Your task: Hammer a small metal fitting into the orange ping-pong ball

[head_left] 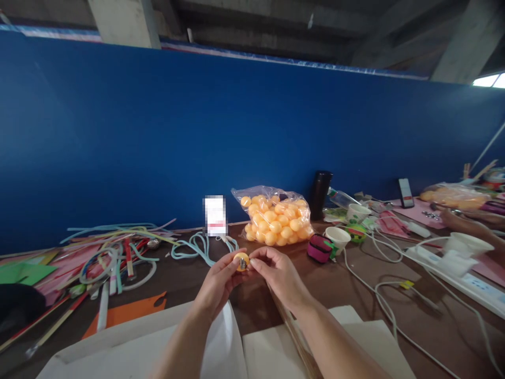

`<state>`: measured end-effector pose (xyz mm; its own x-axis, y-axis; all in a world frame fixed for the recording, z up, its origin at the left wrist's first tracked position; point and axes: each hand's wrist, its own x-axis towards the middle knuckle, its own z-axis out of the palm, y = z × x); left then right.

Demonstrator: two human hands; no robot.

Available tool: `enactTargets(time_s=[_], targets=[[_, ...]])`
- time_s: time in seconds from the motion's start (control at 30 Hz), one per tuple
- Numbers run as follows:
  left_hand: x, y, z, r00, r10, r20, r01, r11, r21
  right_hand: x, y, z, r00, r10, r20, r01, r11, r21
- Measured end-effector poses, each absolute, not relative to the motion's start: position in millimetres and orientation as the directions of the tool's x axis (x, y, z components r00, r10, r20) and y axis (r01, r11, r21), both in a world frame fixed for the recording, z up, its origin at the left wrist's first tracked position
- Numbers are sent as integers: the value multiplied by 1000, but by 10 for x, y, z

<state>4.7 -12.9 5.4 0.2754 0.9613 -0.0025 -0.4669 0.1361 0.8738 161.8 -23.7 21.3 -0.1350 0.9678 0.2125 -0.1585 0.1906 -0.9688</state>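
Just above the table, my left hand [221, 279] is closed around an orange ping-pong ball [239, 256]. A small shiny silver-and-dark piece shows on the ball's near face; whether it sits in a hole or on the surface, I cannot tell. My right hand [280, 276] meets the ball's right side with thumb and forefinger pinched together, and what lies between those fingertips is hidden. Behind both hands stands a clear plastic bag [276, 221] full of similar orange balls. Light-blue cord [193, 250] lies looped beyond my left hand.
White paper [126, 350] lies under my forearms. To the left are tangled tubes and strips [114, 258] and an orange sheet [134, 314]. On the right stand a magenta pouch [319, 248], paper cup [337, 238], cables, power strip [469, 279] and another person's hand [457, 223].
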Motion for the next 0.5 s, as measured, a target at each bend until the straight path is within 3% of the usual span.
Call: enactTargets(time_s=[0.1, 0.2, 0.5], targets=[[44, -131, 58, 266, 964, -12, -472, 141, 870, 1639, -208, 208, -172, 980, 102, -358, 35, -933], [38, -128, 58, 258, 966, -19, -482, 146, 864, 1646, -187, 187, -181, 983, 30, -458, -57, -887], [40, -141, 90, 273, 962, -31, -494, 168, 853, 1643, -195, 197, -183, 983, 3, -479, -86, -873]])
